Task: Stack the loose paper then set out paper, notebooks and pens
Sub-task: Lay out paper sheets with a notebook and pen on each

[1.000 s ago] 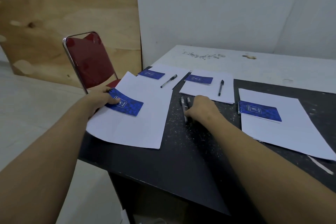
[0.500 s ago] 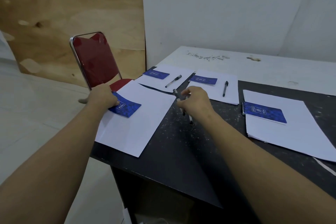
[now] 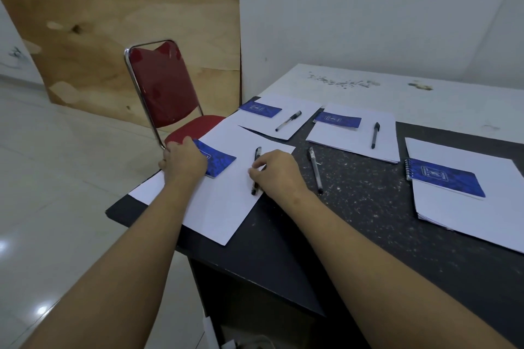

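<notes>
Left hand (image 3: pixel 185 163) is lying on the left end of the near notebook (image 3: pixel 219 160), fingers curled over its edge and holding it. That notebook is sitting on the far-left part of the near sheet (image 3: pixel 221 207), blue cover up.

Right hand (image 3: pixel 276 171) is pinching the held pen (image 3: pixel 256 154) between thumb and fingers, clamped on its middle. The pen is lying low over the near sheet, right of the near notebook, one end pointing away and the other toward the camera. Cannot tell if it is touching the paper.

Loose pen (image 3: pixel 315 170) is lying on bare table (image 3: pixel 368 207), just right of the right hand, apart from every sheet.

Near sheet is running along the table's left edge, and its far corner is meeting the far-left sheet (image 3: pixel 297 106).

Far-left sheet is carrying the far-left notebook (image 3: pixel 260 109) and the far-left pen (image 3: pixel 288 121), side by side, not touching.

Middle sheet (image 3: pixel 351 140) is carrying the middle notebook (image 3: pixel 338 119) at its far-left corner and the middle pen (image 3: pixel 375 135) to the right of it.

Right stack (image 3: pixel 482 215) is showing several paper edges at its near side. The spiral notebook (image 3: pixel 445 180) is lying on its left part, with the binding on the left.

Red chair (image 3: pixel 164 88) is standing just beyond the table's left edge, with a plywood board (image 3: pixel 113 37) leaning on the wall behind it.
</notes>
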